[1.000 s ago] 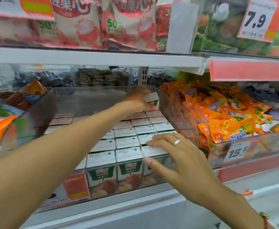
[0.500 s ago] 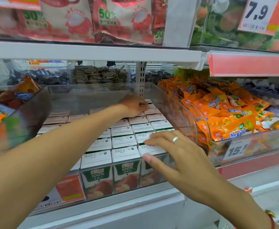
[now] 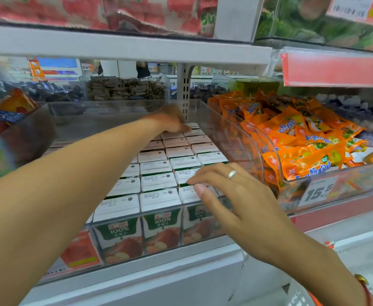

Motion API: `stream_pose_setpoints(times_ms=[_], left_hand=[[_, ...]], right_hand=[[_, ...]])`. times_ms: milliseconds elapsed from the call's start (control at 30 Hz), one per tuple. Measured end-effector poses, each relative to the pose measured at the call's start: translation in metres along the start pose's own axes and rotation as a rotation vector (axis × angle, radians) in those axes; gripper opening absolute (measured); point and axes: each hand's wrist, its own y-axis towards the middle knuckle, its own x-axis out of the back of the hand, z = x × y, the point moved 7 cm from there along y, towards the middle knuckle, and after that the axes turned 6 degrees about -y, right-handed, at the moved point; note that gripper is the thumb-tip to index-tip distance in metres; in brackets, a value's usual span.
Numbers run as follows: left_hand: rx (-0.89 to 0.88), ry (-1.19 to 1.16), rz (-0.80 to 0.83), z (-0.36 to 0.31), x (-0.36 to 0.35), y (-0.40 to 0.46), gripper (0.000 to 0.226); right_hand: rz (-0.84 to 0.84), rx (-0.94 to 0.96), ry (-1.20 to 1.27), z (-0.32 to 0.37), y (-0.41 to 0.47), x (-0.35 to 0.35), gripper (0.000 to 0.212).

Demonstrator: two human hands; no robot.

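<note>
Only the left hand (image 3: 172,121) reaches the rearmost white-topped green juice carton (image 3: 193,125) at frame centre, grip too blurred to tell. The right hand (image 3: 236,195) lies flat-fingered on front cartons (image 3: 159,198).

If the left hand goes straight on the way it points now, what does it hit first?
Probably the rearmost juice cartons, right at its fingertips; the left hand is blurred, so contact is unclear. Past them stands the clear bin's back wall.
</note>
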Motion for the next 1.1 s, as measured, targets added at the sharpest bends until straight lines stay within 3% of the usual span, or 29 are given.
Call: stream_pose_setpoints(times_ms=[167, 467, 667, 767, 900, 967, 1033, 1100], left_hand=[[0.043, 0.091, -0.022, -0.002, -0.005, 0.011, 0.042], [-0.091, 0.229, -0.124, -0.005, -0.004, 0.006, 0.029], [-0.198, 0.085, -0.432, -0.01, 0.036, -0.027, 0.034], [-0.211, -0.088, -0.583, -0.01, 0.057, -0.056, 0.038], [-0.015, -0.726, -0.738, 0.012, 0.066, -0.104, 0.033], [0.099, -0.954, -0.73, 0.02, 0.064, -0.134, 0.03], [0.184, -1.035, -0.671, 0.022, 0.061, -0.168, 0.04], [0.17, -1.082, -0.602, 0.017, 0.059, -0.205, 0.044]], right_hand=[[0.006, 0.01, -0.006, 0.001, 0.0, 0.001, 0.038], [0.046, 0.048, -0.138, 0.006, -0.005, -0.003, 0.046], [0.041, 0.043, -0.129, 0.007, -0.004, -0.003, 0.046], [0.046, 0.044, -0.141, 0.006, -0.004, -0.003, 0.05], [0.062, 0.05, -0.166, 0.008, -0.003, -0.001, 0.05], [0.108, 0.041, -0.169, 0.01, -0.002, -0.001, 0.052], [0.169, -0.019, -0.108, 0.009, -0.002, 0.001, 0.048], [0.138, -0.174, 0.177, 0.009, -0.002, 0.009, 0.04]])
